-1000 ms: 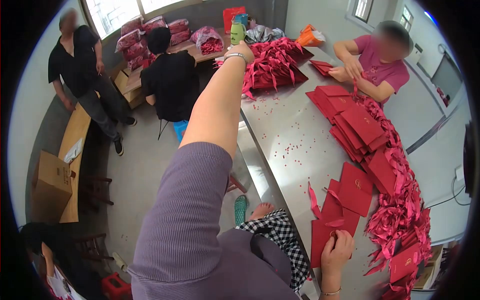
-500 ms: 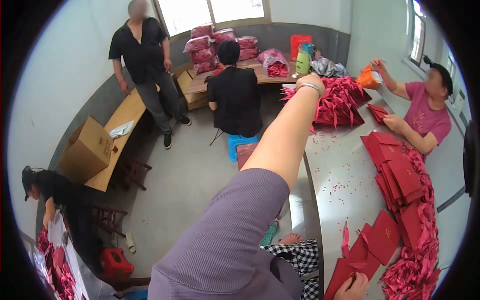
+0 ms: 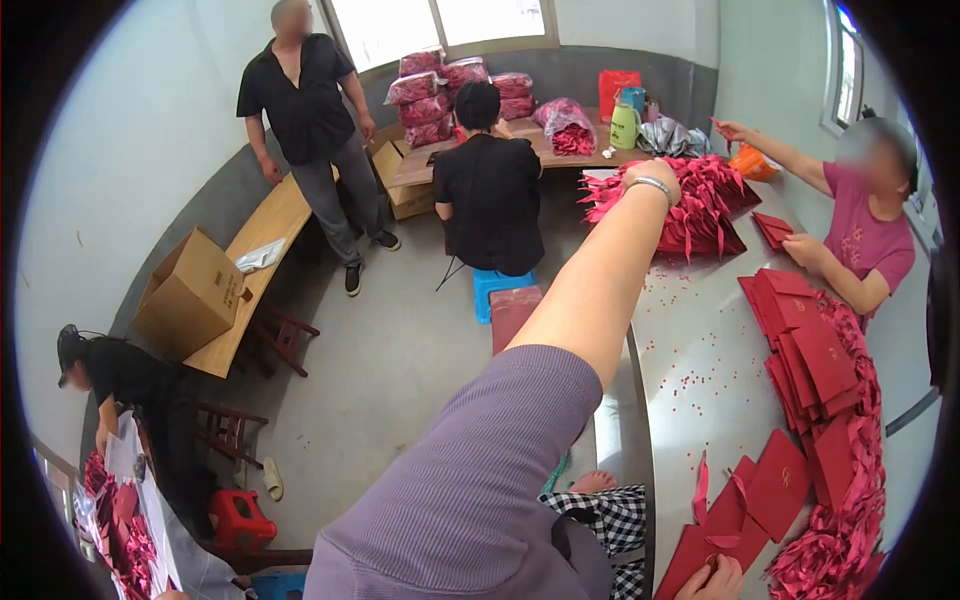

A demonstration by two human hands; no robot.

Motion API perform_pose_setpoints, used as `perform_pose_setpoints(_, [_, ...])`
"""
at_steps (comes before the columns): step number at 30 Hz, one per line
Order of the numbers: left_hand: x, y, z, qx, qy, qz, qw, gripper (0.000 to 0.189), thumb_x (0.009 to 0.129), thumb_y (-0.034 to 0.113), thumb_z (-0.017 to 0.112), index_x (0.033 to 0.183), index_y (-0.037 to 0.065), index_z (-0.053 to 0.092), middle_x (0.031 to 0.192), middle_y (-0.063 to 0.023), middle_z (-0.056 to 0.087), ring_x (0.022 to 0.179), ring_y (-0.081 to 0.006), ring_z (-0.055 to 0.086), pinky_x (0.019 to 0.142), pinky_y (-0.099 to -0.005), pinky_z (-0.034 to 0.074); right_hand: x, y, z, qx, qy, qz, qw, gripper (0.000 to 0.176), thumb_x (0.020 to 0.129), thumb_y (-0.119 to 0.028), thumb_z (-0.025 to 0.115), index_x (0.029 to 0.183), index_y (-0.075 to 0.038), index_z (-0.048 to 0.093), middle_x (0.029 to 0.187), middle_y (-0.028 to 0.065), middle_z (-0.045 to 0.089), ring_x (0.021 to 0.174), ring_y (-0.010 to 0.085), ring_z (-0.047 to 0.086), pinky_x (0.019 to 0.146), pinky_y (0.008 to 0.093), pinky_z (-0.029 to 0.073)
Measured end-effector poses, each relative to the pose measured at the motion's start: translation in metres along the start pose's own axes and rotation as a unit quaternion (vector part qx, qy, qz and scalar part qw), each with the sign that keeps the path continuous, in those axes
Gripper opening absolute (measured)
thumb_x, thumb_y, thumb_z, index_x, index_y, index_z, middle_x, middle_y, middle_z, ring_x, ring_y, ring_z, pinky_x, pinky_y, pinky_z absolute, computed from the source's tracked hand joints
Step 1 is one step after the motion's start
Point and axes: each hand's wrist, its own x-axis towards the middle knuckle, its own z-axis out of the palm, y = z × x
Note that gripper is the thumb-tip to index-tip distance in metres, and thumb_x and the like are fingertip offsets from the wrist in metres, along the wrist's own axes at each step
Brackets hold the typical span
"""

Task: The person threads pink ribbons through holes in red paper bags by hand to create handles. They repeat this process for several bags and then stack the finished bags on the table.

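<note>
My left arm, in a purple sleeve, stretches far out over the steel table [image 3: 700, 350]. My left hand [image 3: 663, 172], a bracelet on its wrist, is at the near edge of a heap of red ribbon pieces [image 3: 705, 205]; its fingers are too small to make out. My right hand [image 3: 718, 580] shows only partly at the bottom edge, resting on red envelopes [image 3: 772, 482] that lie fanned out before me. A row of stacked red envelopes [image 3: 812, 345] runs along the table's right side, and beside it lies a tangle of red ribbons [image 3: 850, 530].
A person in pink [image 3: 865, 235] across the table reaches toward an orange bag [image 3: 750, 160]. Someone in black sits on a blue stool [image 3: 490, 200]; another stands [image 3: 310, 110] by a wooden bench [image 3: 250, 265] with a cardboard box [image 3: 190, 295]. A green bottle [image 3: 624, 127] stands behind the heap.
The view has swung left and up, bringing the room's left side into sight. My left arm stays stretched to the ribbon heap. My right hand has slid almost out of view.
</note>
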Motion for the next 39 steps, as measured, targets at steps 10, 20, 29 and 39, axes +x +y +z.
perform_pose_setpoints(10, [-0.008, 0.0, -0.011, -0.001, -0.003, 0.004, 1.0, 0.048, 0.084, 0.02, 0.057, 0.128, 0.002, 0.056, 0.128, -0.0192, 0.06, 0.116, -0.032, 0.061, 0.096, -0.0467, 0.048, 0.0, 0.001, 0.0, 0.004, 0.002, -0.001, 1.0, 0.02, 0.085, -0.009, 0.06, 0.103, -0.002, 0.063, 0.1, 0.018, 0.063, 0.093, 0.0365, 0.06, 0.084, 0.0447, 0.049])
perform_pose_setpoints(20, [-0.015, 0.003, -0.017, 0.033, 0.009, 0.012, 0.999, 0.04, 0.083, 0.021, 0.06, 0.12, 0.008, 0.067, 0.127, -0.0116, 0.063, 0.115, -0.0261, 0.063, 0.09, -0.0412, 0.053, -0.003, 0.003, 0.003, 0.009, 0.01, -0.006, 1.0, 0.021, 0.085, -0.009, 0.061, 0.105, -0.001, 0.063, 0.1, 0.0181, 0.063, 0.094, 0.0367, 0.06, 0.083, 0.0444, 0.049])
perform_pose_setpoints(29, [-0.025, 0.008, -0.011, 0.053, 0.032, 0.069, 0.996, 0.045, 0.084, 0.022, 0.059, 0.125, 0.003, 0.06, 0.124, -0.0142, 0.064, 0.113, -0.0268, 0.064, 0.089, -0.0415, 0.054, -0.003, 0.004, 0.005, -0.002, 0.012, -0.011, 1.0, 0.019, 0.087, -0.01, 0.06, 0.104, -0.002, 0.062, 0.1, 0.0174, 0.063, 0.094, 0.0358, 0.06, 0.083, 0.0432, 0.05])
perform_pose_setpoints(39, [-0.081, 0.049, 0.025, 0.079, -0.022, 0.28, 0.956, 0.058, 0.077, 0.018, 0.066, 0.127, -0.004, 0.048, 0.105, -0.0186, 0.069, 0.097, -0.0325, 0.069, 0.081, -0.0444, 0.054, -0.004, 0.003, 0.004, -0.004, 0.016, -0.011, 1.0, 0.02, 0.086, -0.01, 0.061, 0.104, -0.002, 0.063, 0.101, 0.0172, 0.062, 0.094, 0.036, 0.06, 0.084, 0.0437, 0.049])
